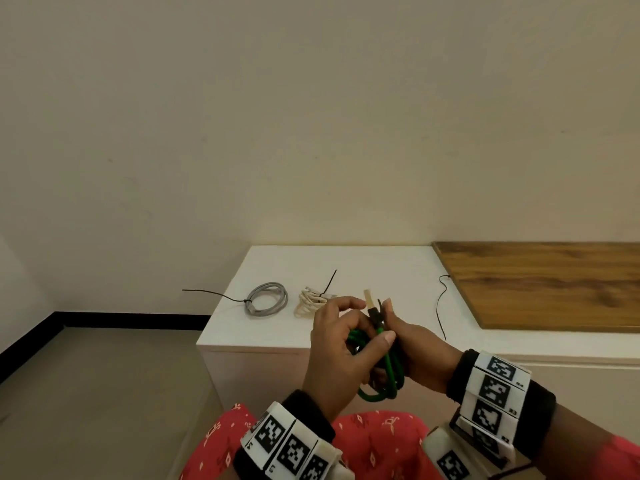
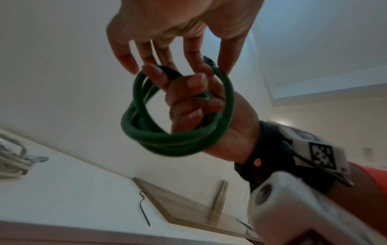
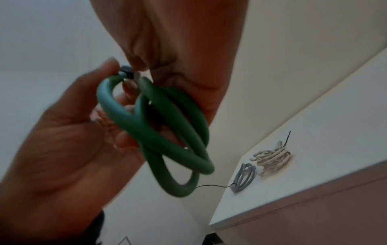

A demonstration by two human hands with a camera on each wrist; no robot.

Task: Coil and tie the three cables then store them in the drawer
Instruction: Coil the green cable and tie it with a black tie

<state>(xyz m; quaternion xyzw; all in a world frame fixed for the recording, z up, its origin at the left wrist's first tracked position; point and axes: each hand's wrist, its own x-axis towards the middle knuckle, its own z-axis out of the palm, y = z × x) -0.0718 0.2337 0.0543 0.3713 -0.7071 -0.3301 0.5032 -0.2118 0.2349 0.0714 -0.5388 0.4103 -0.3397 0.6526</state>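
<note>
On the white cabinet top we note, leftmost, the grey coil and cream coil, both tied. Our left hand and right hand grip the green cable, coiled, long axis upright. The loose tie lies nearer the right hand.

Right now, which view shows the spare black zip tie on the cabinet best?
Head view: the loose zip tie lies in full on the white cabinet top, beside the wooden board. The left wrist view shows it smaller and blurred. The right wrist view does not show it.
</note>
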